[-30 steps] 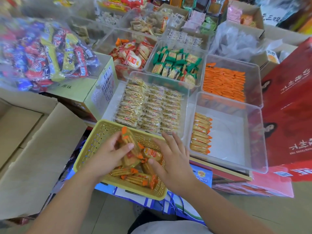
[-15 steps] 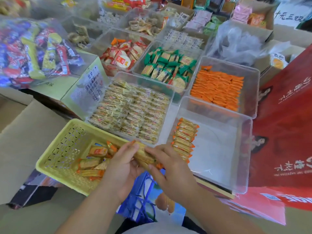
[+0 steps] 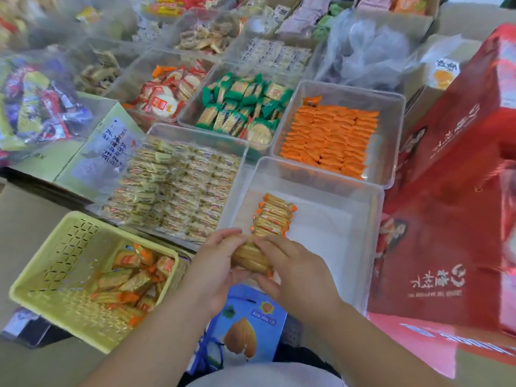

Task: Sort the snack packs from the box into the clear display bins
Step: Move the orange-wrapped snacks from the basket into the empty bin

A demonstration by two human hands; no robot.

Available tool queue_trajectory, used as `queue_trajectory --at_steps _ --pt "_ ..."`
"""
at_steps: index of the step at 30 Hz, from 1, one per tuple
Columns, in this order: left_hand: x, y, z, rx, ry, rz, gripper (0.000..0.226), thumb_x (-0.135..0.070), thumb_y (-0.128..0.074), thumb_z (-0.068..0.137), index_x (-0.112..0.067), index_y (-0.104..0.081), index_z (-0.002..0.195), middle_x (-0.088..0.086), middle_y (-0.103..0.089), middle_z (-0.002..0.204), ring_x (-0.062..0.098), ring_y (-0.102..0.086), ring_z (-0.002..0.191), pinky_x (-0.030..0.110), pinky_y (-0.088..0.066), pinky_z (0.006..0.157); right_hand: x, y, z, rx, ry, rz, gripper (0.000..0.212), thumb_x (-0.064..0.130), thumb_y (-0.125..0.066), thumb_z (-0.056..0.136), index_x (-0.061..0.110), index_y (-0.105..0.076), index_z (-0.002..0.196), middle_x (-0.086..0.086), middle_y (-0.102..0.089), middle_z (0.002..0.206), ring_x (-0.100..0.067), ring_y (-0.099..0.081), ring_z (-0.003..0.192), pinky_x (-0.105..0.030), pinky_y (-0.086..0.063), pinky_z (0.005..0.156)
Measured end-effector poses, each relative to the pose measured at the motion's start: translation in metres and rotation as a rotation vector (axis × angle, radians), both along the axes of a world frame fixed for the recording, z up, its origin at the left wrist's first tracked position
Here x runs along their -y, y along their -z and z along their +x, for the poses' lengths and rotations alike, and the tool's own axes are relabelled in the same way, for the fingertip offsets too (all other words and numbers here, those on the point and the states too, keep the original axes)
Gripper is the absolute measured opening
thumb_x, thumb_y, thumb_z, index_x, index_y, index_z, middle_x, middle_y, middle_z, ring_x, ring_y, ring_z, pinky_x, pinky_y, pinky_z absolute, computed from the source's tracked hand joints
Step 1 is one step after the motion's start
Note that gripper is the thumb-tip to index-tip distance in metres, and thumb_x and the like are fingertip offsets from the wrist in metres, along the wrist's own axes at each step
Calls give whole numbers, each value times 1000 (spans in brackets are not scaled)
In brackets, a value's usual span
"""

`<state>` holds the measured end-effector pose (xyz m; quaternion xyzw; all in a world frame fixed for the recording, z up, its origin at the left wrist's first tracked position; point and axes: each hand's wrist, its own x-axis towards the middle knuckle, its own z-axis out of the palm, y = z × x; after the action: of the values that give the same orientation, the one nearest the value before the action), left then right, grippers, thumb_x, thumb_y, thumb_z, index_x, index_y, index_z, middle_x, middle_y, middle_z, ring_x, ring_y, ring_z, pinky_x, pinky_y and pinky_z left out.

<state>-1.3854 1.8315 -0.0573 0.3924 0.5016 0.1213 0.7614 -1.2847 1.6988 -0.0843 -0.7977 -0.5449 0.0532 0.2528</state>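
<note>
Left grip [image 3: 212,270] and right grip [image 3: 297,270] hold a stack of snack packs [image 3: 249,256] at the near edge of the clear bin [image 3: 375,247]. A row of packs [image 3: 275,216] lies inside it; a yellow basket [image 3: 55,261] sits left.

Glossy foil snack packs [image 3: 251,256], clear smooth plastic bin [image 3: 363,219], matt perforated yellow plastic basket [image 3: 64,247].

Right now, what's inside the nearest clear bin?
One row of orange-edged packs along the left side of the clear bin, on a white bottom. The left grip and right grip, holding a stack of packs, cover the row's near end.
</note>
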Motion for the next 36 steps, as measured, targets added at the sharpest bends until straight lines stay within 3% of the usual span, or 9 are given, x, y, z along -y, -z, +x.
queue_trajectory --at_steps 6,10,13,15,19,21,23,28,36 --pt "-14 8 46 -83 184 50 15 -20 -68 98 -9 -67 107 6 -75 78 17 -74 69 35 -63 59 0 23 31 -78 98 -27 70 30 -87 71 23 -58 135 1 -66 127 -28 -72 88 -42 -59 56" --pt "-28 26 81 -151 433 162 19 -42 -64 99 -30 -63 114 -10 -78 83 8 -75 72 32 -61 59 -5 51 55 -164 326 -58 61 30 -78 82 26 -55 138 5 -64 132 -23 -70 93 -36 -57 64" --pt "-43 53 103 -289 676 619 31 -48 -62 94 -39 -60 124 -9 -73 115 7 -70 103 41 -57 93 -6 73 80 -237 533 -77 55 30 -70 89 26 -52 141 5 -60 136 -24 -66 103 -37 -53 73" --pt "-54 74 117 -409 926 960 55 -43 -64 95 -25 -52 145 4 -56 144 21 -55 130 42 -42 113 -9 88 99 -249 627 -119 54 29 -68 90 25 -51 141 1 -59 136 -28 -64 106 -36 -48 71" --pt "-64 105 138 -571 1361 1354 77 -51 -63 93 -13 -37 154 12 -25 167 32 -26 151 43 -25 121 -29 110 122 -265 664 -207 47 30 -65 92 30 -50 137 0 -57 129 -30 -62 101 -34 -41 65" --pt "-68 118 145 -626 1535 1418 85 -57 -57 94 -11 -26 158 12 -13 170 33 -17 155 48 -19 125 -41 118 129 -248 643 -231 45 30 -64 93 31 -50 136 0 -56 129 -30 -63 99 -34 -40 65" --pt "-73 125 151 -662 1641 1441 88 -59 -53 94 -10 -19 160 13 -14 170 33 -16 155 50 -16 126 -51 124 133 -213 621 -255 46 29 -64 94 30 -49 137 -2 -54 131 -32 -63 98 -35 -43 64" --pt "-76 130 160 -652 1623 1441 69 -59 -56 90 -13 -45 142 9 -52 143 31 -44 136 46 -24 120 -65 132 139 -156 582 -327 48 26 -66 93 28 -49 138 -10 -52 123 -38 -63 87 -40 -52 64" --pt "-75 123 156 -637 1626 1431 54 -48 -56 95 -13 -50 136 11 -53 140 31 -45 135 45 -28 118 -88 140 133 -158 575 -391 57 8 -66 87 17 -51 141 -14 -44 128 -36 -60 86 -32 -38 63"
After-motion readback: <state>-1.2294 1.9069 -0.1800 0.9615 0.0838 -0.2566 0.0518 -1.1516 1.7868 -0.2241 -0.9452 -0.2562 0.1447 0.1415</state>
